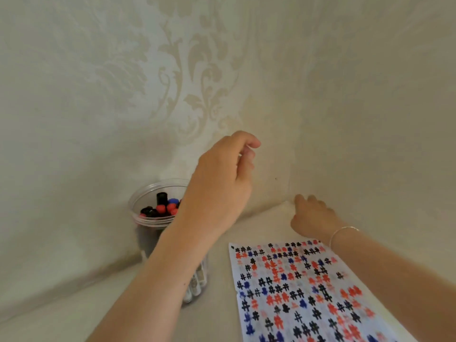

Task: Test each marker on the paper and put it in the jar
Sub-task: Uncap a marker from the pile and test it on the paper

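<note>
Cream worktop (259, 233) against damask wall. Near right: paper (296, 292), crowded with marks. Right hand (313, 218) beyond it, fingers loosely curled, empty. Left hand (222, 183) raised, fingers curled, empty, beside the jar (148, 193) of markers (162, 206). Risk: forearm tips jar.

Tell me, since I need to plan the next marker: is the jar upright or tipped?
Upright. The jar stands on the table, mouth up, with marker caps showing inside.
</note>
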Demonstrator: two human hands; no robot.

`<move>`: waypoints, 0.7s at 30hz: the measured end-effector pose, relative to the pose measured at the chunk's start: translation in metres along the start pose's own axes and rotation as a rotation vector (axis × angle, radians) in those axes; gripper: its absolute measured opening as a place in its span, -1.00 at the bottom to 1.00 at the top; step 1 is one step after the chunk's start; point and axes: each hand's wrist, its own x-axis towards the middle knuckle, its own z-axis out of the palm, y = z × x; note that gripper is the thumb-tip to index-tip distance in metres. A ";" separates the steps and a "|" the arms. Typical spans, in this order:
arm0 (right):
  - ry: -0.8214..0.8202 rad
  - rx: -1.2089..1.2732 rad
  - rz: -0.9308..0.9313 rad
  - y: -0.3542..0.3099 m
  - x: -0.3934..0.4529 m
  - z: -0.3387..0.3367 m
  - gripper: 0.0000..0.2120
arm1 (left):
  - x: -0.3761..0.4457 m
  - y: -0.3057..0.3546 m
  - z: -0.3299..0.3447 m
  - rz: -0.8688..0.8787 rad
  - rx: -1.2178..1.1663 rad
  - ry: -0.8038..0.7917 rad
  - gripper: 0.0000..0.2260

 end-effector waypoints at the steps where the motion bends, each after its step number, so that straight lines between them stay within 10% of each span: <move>1: -0.033 -0.067 0.040 0.012 0.000 0.008 -0.68 | -0.002 0.000 0.007 0.010 0.000 -0.028 -0.82; 8: 0.078 -0.141 0.000 0.041 -0.004 0.022 -0.71 | -0.013 -0.004 0.035 0.014 0.072 -0.172 -0.80; 15: 0.082 0.144 -0.460 -0.015 -0.055 -0.080 -0.73 | -0.018 -0.013 0.038 0.065 0.392 -0.451 -0.52; 21: 0.078 0.611 -0.503 -0.019 -0.082 -0.124 -0.82 | -0.014 -0.008 0.029 0.106 0.455 -0.401 -0.84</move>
